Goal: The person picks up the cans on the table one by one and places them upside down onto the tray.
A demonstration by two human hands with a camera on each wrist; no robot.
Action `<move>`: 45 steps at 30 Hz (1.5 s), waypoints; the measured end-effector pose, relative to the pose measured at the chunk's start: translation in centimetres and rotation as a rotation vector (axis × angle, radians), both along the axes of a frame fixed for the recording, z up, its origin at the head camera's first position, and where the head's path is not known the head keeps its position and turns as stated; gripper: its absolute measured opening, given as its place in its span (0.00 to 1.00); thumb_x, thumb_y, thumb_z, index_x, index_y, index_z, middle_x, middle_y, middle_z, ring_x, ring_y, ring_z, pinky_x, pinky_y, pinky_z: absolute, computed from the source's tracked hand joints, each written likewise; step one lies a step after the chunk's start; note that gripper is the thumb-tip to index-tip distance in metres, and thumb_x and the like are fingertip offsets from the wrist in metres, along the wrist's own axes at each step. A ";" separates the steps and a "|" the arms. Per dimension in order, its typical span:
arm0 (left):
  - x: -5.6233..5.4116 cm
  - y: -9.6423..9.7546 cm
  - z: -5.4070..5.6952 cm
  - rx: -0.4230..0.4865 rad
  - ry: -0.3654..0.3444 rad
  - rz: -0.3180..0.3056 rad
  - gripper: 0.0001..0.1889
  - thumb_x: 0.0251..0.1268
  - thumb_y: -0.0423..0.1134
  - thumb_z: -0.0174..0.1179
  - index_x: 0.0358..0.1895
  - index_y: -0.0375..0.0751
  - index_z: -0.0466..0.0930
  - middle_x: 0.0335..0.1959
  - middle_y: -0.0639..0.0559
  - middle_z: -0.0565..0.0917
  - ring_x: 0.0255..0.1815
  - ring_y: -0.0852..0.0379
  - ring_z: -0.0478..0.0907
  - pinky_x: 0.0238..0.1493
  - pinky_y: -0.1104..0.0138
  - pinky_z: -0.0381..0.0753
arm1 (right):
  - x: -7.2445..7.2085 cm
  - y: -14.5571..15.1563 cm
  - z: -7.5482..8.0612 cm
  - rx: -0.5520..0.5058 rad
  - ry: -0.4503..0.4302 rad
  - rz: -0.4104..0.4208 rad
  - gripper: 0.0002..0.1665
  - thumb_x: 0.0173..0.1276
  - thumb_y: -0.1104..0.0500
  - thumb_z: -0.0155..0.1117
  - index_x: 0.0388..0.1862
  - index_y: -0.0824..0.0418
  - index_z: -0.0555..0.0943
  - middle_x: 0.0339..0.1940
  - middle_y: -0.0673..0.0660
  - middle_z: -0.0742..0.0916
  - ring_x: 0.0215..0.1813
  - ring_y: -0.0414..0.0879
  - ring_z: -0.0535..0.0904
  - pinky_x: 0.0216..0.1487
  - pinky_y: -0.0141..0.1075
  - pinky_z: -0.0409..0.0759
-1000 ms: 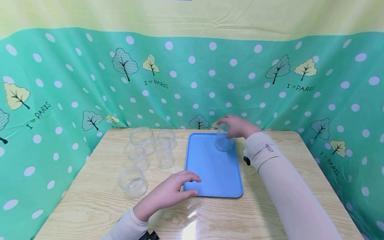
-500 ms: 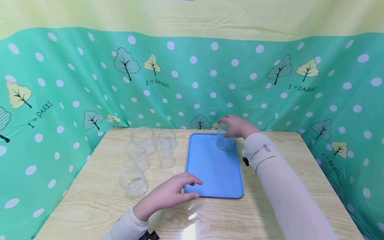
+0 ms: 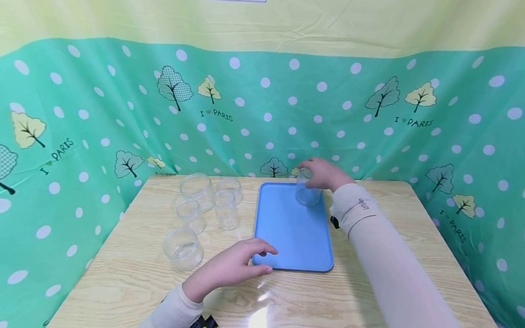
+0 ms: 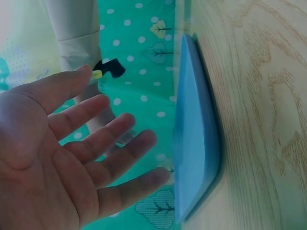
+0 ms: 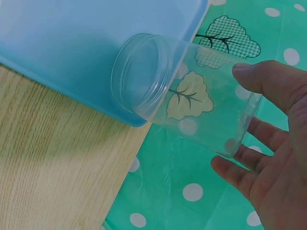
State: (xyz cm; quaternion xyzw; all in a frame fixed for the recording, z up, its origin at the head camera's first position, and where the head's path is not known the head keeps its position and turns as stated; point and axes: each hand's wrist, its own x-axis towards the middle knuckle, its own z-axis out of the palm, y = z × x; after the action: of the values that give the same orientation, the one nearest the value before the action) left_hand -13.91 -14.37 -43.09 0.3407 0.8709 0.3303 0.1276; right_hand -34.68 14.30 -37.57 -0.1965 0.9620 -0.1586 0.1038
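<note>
In the head view my right hand (image 3: 326, 174) holds a clear plastic jar (image 3: 307, 193) at the far right corner of the blue tray (image 3: 292, 235). The right wrist view shows the jar upside down, its threaded mouth (image 5: 141, 79) toward the tray and its base end between my thumb (image 5: 268, 81) and fingers. My left hand (image 3: 239, 262) hovers by the tray's near left corner, its fingers apart and slightly bent. Nothing lies in the left palm (image 4: 43, 177) in the left wrist view.
Several more clear jars stand left of the tray: a wide one (image 3: 196, 188) at the back, a tall narrow one (image 3: 226, 211) and a wide one (image 3: 184, 249) in front. The wooden table (image 3: 371, 298) backs onto a dotted green curtain (image 3: 227, 147).
</note>
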 end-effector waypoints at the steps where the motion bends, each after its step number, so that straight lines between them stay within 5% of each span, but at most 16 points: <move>1: 0.0 0.0 0.0 0.000 -0.002 0.001 0.20 0.75 0.52 0.60 0.66 0.52 0.79 0.61 0.59 0.81 0.60 0.51 0.80 0.59 0.57 0.83 | 0.0 0.0 0.0 -0.004 -0.001 0.001 0.39 0.66 0.60 0.71 0.75 0.50 0.72 0.79 0.64 0.66 0.77 0.65 0.63 0.70 0.63 0.72; 9: 0.1 0.0 -0.1 -0.006 0.000 0.001 0.21 0.76 0.54 0.59 0.66 0.53 0.78 0.61 0.59 0.81 0.60 0.51 0.79 0.59 0.57 0.82 | 0.3 0.0 0.1 -0.033 0.005 0.007 0.38 0.66 0.60 0.72 0.75 0.51 0.73 0.79 0.64 0.67 0.77 0.65 0.63 0.71 0.64 0.70; 20: 0.2 0.1 0.0 0.013 -0.004 -0.005 0.22 0.76 0.57 0.57 0.66 0.53 0.78 0.61 0.58 0.81 0.61 0.52 0.78 0.58 0.56 0.83 | 1.2 0.0 0.2 -0.062 0.173 0.071 0.28 0.68 0.57 0.72 0.67 0.54 0.79 0.71 0.59 0.77 0.73 0.59 0.70 0.71 0.57 0.73; 32: 0.1 0.0 0.1 0.061 0.013 0.009 0.20 0.76 0.55 0.59 0.65 0.57 0.78 0.61 0.63 0.80 0.63 0.58 0.77 0.64 0.56 0.80 | 3.3 0.5 0.5 -0.096 0.325 0.138 0.25 0.69 0.54 0.70 0.65 0.53 0.81 0.66 0.55 0.81 0.69 0.55 0.74 0.69 0.52 0.76; 45: 0.2 0.0 0.2 0.060 0.063 0.011 0.18 0.75 0.50 0.61 0.64 0.57 0.79 0.61 0.64 0.80 0.63 0.58 0.77 0.64 0.60 0.79 | 6.3 1.4 -0.1 -0.171 0.441 0.107 0.26 0.69 0.56 0.71 0.65 0.53 0.81 0.67 0.53 0.80 0.71 0.53 0.73 0.71 0.52 0.75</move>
State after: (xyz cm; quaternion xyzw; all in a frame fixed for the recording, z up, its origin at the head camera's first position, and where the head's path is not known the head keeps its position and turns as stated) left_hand -13.72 -14.41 -42.84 0.3500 0.8660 0.3462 0.0877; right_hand -28.42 15.73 -37.66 -0.2850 0.9328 -0.1868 -0.1174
